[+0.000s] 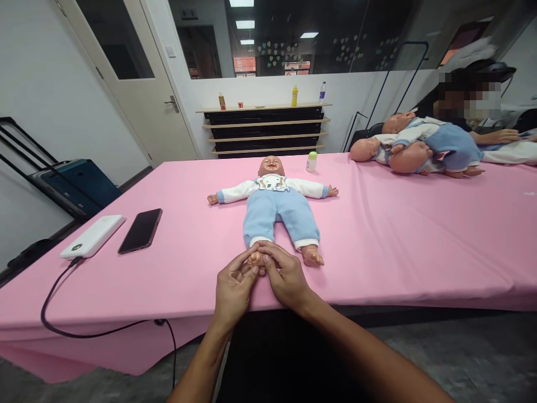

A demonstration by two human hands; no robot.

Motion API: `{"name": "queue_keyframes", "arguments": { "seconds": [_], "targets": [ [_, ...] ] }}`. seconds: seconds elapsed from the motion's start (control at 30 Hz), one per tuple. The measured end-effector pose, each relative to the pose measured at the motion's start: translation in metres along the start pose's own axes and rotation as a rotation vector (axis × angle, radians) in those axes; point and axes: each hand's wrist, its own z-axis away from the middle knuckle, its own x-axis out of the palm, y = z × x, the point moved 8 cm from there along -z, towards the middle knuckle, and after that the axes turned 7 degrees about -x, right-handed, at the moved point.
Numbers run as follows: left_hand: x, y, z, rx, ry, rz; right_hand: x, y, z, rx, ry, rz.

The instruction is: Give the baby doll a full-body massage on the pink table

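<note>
On its back on the pink cloth lies a baby doll in a white top and light blue trousers, arms spread wide and head pointing away from me. My left hand and my right hand both close around the doll's foot on the left side of the picture. Fingers wrap the foot from both sides, and the thumbs lie near its toes. Apart from my hands, the doll's other foot rests on the cloth.
A small green-capped bottle stands beyond the doll. At left lie a black phone and a white power bank with a cable hanging over the table edge. More dolls are piled at right, near another person.
</note>
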Motion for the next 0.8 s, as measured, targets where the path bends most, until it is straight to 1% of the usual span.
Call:
{"name": "queue_keyframes", "arguments": {
  "seconds": [0.23,0.37,0.47,0.53,0.6,0.7,0.8],
  "targets": [
    [-0.003,0.003,0.001,0.014,0.045,-0.099,-0.001,-0.001,0.0,0.01,0.002,0.006],
    [-0.001,0.005,0.002,0.02,0.009,-0.102,-0.003,-0.001,-0.001,0.014,0.013,0.02],
    [0.003,0.002,0.002,-0.007,-0.03,-0.038,-0.003,-0.001,0.0,0.013,0.015,0.012],
    [0.003,0.0,0.001,-0.013,-0.011,0.008,-0.002,-0.001,0.0,0.006,0.012,0.004],
    [0.0,0.0,0.001,-0.006,0.036,0.009,-0.001,-0.001,-0.001,0.0,0.011,0.003],
    [-0.001,0.001,0.001,0.001,0.071,-0.045,0.0,-0.004,-0.001,-0.007,0.006,0.024],
    [-0.002,0.01,0.003,0.083,0.091,-0.148,-0.003,-0.015,0.003,-0.05,0.009,0.119]
  ]
}}
